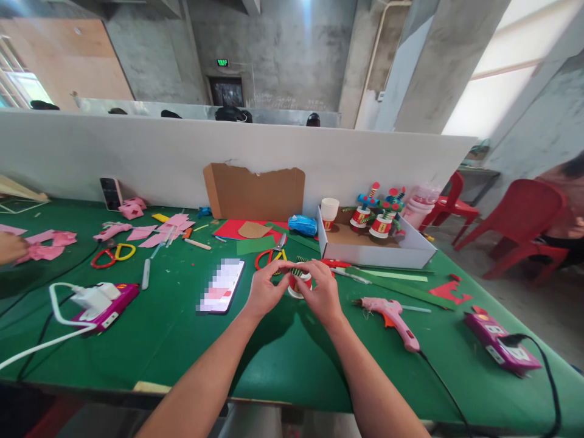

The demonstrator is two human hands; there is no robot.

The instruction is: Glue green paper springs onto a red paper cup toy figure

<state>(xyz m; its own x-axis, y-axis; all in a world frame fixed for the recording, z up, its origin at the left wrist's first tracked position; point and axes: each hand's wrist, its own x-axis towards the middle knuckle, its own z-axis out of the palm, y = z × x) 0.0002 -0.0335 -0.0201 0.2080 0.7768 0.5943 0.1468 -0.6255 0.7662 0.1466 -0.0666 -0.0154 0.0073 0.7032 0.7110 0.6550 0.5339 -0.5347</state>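
Note:
In the middle of the table, my left hand (268, 287) and my right hand (323, 291) meet above a small red and white paper cup (298, 294). Fingers of both hands pinch a green striped, accordion-like paper strip (296, 272) at the cup's top. My hands partly cover the cup, and whether the strip is fixed to it I cannot tell. Just behind my left hand lie scissors (279, 248) with red and yellow handles. A lit phone (222, 286) rests to the left, and a pink glue gun (391, 317) to the right.
A white box (378, 254) at the back right holds decorated cup figures (382, 225) and a plain cup (329, 213). Power strips lie left (114, 307) and right (499, 344), with cords. Pink paper scraps (166, 231) are at the left, near another person's hand (11, 246).

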